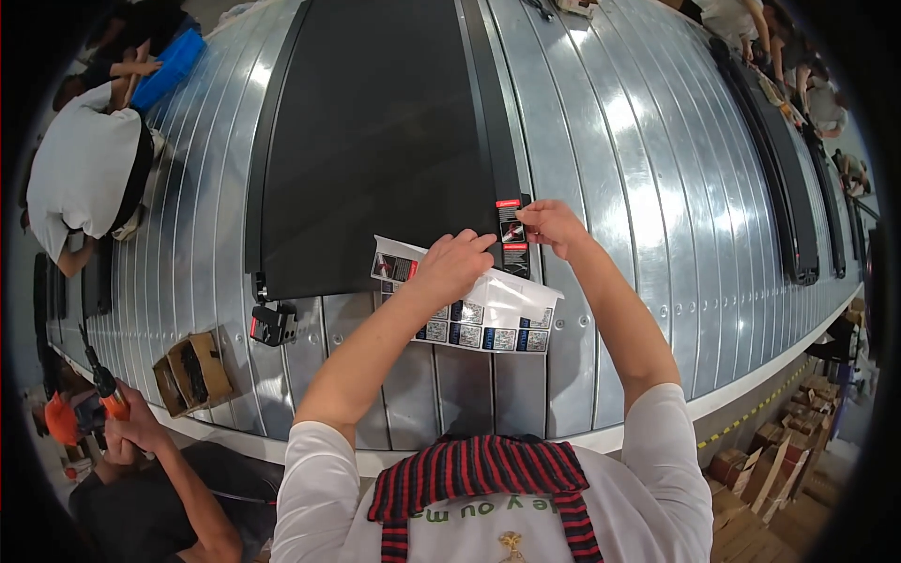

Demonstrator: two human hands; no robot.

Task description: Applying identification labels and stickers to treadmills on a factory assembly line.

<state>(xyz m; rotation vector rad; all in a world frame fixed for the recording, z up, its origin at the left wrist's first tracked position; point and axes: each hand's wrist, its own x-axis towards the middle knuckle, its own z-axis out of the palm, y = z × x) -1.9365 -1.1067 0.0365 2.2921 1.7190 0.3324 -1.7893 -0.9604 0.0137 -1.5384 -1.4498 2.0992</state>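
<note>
A long black panel (375, 141) with a raised side rail (484, 103) lies on the metal table. On the rail's near end sits a black, red and white warning label (511, 225). My right hand (556, 228) pinches at the label's right edge, thumb and forefinger together. My left hand (454, 268) is closed over a white sheet of stickers (526, 298), its fingertips reaching to the label's left side. The sheet bends under that hand and overhangs the panel's near end. Several square printed stickers show on it. The left thumb is hidden.
A black end bracket (273, 324) is at the panel's near left corner. Left of it stands an open cardboard box (193, 373) of black parts. A co-worker's hands (136, 427) hold an orange power tool (114, 403) at lower left. More black rails (771, 178) lie at right.
</note>
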